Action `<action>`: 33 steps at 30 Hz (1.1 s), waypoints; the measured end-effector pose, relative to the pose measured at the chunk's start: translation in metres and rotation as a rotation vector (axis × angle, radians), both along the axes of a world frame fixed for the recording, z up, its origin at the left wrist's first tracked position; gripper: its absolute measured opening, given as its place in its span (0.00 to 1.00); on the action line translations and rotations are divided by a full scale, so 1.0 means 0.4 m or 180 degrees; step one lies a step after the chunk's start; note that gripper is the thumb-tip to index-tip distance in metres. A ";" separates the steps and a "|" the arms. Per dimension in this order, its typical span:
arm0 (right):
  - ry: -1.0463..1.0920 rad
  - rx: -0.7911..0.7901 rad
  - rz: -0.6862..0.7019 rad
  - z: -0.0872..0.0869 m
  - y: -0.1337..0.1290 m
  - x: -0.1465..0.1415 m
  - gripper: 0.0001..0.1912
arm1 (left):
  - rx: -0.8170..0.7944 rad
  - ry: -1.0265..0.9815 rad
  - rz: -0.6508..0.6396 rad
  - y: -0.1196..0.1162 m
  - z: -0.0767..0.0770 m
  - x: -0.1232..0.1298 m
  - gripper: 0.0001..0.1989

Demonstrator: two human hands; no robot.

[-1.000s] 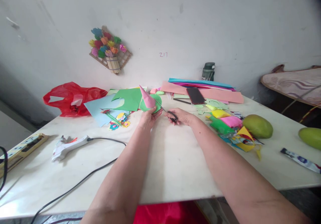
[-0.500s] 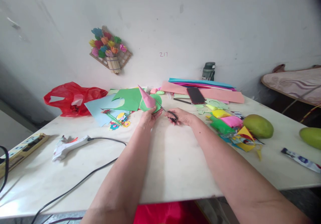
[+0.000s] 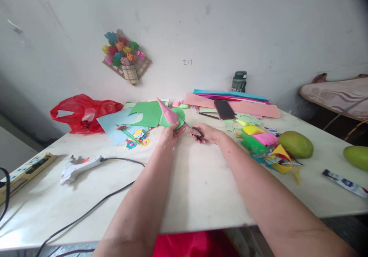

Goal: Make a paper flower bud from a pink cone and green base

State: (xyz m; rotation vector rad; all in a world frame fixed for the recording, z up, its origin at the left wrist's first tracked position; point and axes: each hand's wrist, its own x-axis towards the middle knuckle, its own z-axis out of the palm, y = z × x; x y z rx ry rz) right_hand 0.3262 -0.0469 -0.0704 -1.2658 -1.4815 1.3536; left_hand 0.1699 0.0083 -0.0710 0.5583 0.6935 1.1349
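Observation:
My left hand point(image 3: 171, 133) is closed on a round green paper disc point(image 3: 181, 115) with a pointed pink paper cone point(image 3: 169, 113) on top of it. The cone's tip leans up and to the left. In my right hand point(image 3: 208, 133) is a pair of scissors point(image 3: 198, 132), fingers wrapped in the black handles. The scissor blades reach left to the right side of the green disc; whether they are parted I cannot tell. Behind the disc, to the left, lies a cut green paper sheet point(image 3: 148, 113) over a light blue sheet point(image 3: 107, 121).
A hot glue gun point(image 3: 80, 168) and its black cord lie left, near a power strip point(image 3: 28, 168). A red plastic bag point(image 3: 83, 111) stands behind. Rightward are a phone point(image 3: 224, 109), paper scraps point(image 3: 278, 159), clay packets point(image 3: 266, 139), a mango point(image 3: 296, 144) and a tube point(image 3: 345, 184).
The pink cone's tip has shifted slightly to the left. Both hands stay almost in place, with the scissors still at the disc's edge.

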 end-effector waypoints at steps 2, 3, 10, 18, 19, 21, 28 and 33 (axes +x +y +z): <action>0.0035 0.0004 0.0003 -0.002 0.001 -0.001 0.15 | 0.0007 0.0009 0.0001 0.000 0.000 0.000 0.08; 0.0054 0.0007 0.0004 -0.003 0.002 -0.001 0.15 | 0.0016 0.0013 0.0005 0.000 0.000 0.000 0.08; 0.0070 0.0028 -0.0027 -0.002 0.002 -0.005 0.14 | 0.0040 0.0034 0.0011 0.002 -0.001 -0.001 0.07; 0.0065 0.0020 -0.0096 0.001 -0.001 -0.011 0.13 | 0.0056 0.0083 0.0000 0.002 -0.001 -0.001 0.07; 0.0059 0.0022 -0.0106 0.001 -0.001 -0.011 0.13 | 0.0047 0.0084 0.0000 0.002 0.000 -0.001 0.06; 0.0044 0.0045 -0.0108 0.001 -0.001 -0.011 0.13 | 0.0027 0.0071 -0.0003 0.003 0.000 0.000 0.06; 0.0069 0.0062 -0.0090 0.003 -0.003 -0.013 0.13 | 0.0015 0.0004 0.0011 0.009 -0.008 0.005 0.10; 0.0058 0.0077 -0.0119 0.007 -0.004 -0.016 0.14 | 0.0015 0.0011 -0.0011 0.007 -0.008 0.008 0.08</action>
